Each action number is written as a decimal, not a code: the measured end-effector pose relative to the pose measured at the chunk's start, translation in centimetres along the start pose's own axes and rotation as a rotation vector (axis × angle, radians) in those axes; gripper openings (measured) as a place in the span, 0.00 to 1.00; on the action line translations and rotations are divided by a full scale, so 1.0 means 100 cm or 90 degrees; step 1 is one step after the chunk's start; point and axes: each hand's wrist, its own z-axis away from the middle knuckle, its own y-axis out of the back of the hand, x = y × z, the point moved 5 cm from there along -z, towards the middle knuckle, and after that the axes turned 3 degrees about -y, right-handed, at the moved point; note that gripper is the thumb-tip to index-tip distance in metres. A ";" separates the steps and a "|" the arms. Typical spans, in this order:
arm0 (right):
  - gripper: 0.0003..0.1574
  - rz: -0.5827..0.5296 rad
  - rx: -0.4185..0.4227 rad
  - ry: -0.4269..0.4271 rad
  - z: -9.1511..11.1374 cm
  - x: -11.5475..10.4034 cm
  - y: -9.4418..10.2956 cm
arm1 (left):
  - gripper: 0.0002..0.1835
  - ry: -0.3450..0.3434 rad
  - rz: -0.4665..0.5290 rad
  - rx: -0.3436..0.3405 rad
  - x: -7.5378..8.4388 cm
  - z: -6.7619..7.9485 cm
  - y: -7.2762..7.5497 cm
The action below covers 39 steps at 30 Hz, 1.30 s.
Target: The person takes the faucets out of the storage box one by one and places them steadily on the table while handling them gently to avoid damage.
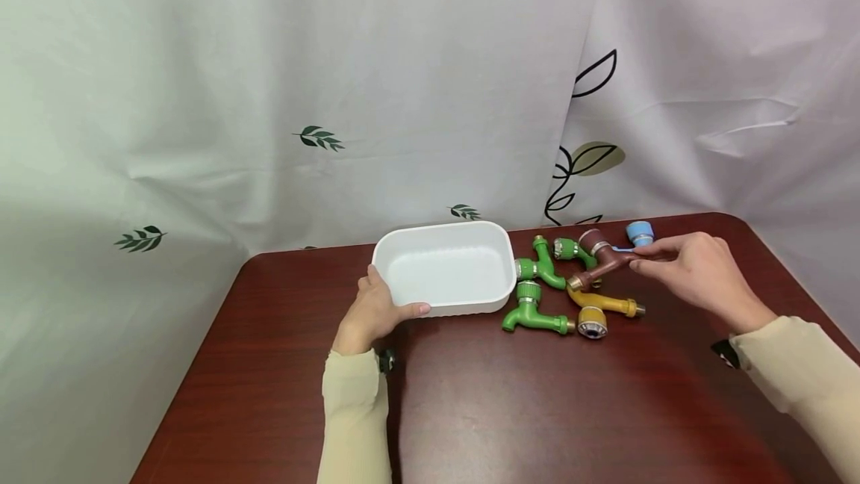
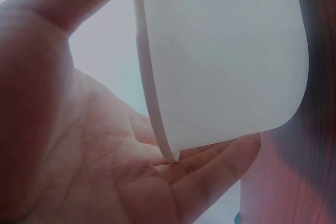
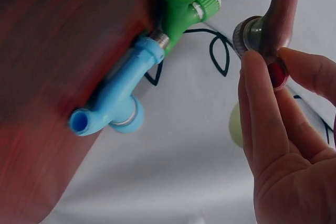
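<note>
A white plastic basin (image 1: 470, 310) stands at the back middle of the table. My left hand (image 1: 372, 312) grips its near left corner, thumb along the front rim and fingers around the left end; the left wrist view shows fingertips against the basin's wall (image 2: 226, 61). Between thumb and fingers, my right hand (image 1: 705, 275) pinches a brown tap (image 1: 610, 261) by its spout end. In the right wrist view the brown tap (image 3: 278, 19) is raised off the table, its threaded end pointing away from the hand. It hangs over the other taps, right of the basin.
Three green taps (image 1: 532, 314) lie right of the basin, one against its side. A yellow tap (image 1: 608, 303) lies in front of the brown one. Behind my right hand is a blue tap (image 3: 113, 93). A patterned white cloth (image 1: 430, 95) hangs along the table's back edge.
</note>
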 end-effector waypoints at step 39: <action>0.18 0.047 -0.036 -0.050 0.053 0.063 0.012 | 0.72 -0.003 0.006 0.001 -0.001 0.000 0.001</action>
